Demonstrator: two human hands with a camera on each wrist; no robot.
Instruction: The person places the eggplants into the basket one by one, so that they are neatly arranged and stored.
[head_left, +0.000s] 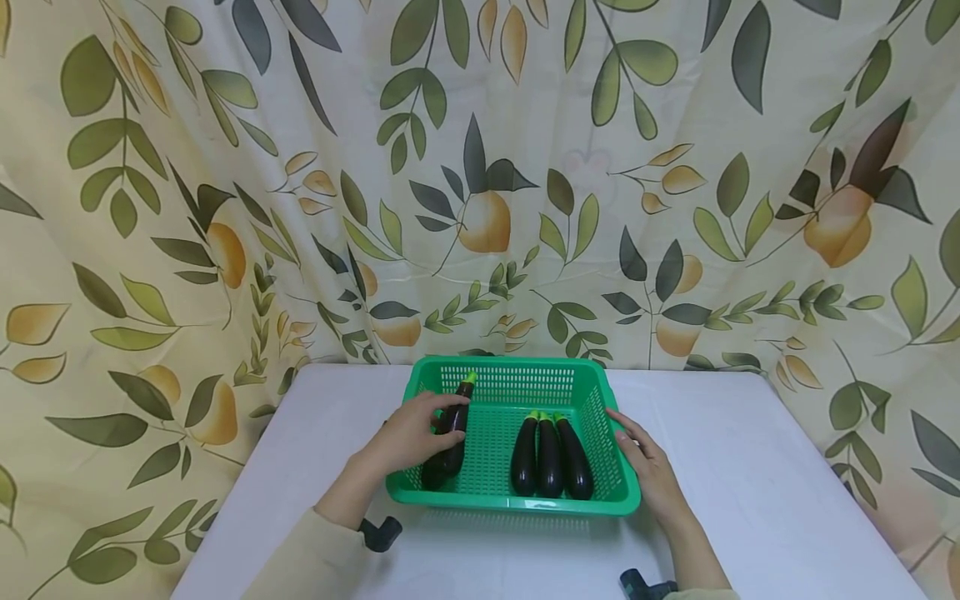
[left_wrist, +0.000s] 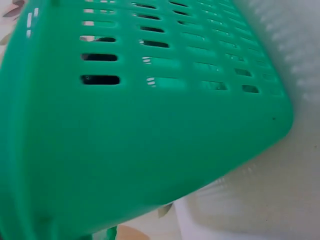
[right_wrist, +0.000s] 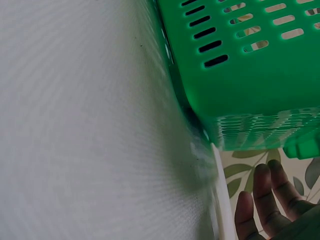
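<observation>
In the head view my left hand (head_left: 408, 432) reaches over the left side of a green plastic basket (head_left: 510, 502). Its fingers and thumb grip a dark purple eggplant (head_left: 446, 463), which lies slanted along that side with its green stem towards the back. My right hand (head_left: 651, 468) is at the basket's right rim, touching it, with extended fingers (right_wrist: 265, 197) showing beside the basket in the right wrist view. Three more eggplants (head_left: 550, 458) lie side by side in the right half, stems to the back. The left wrist view shows only the basket's slotted outer wall (left_wrist: 125, 135) nearby, my left hand hidden there.
The basket stands on a white-covered table (head_left: 720, 467), near its back edge. Behind the table hangs a curtain (head_left: 315, 250) printed with leaves and fruit. A dark wrist-worn device (head_left: 381, 533) shows at the left sleeve, another dark device (head_left: 645, 586) at the right.
</observation>
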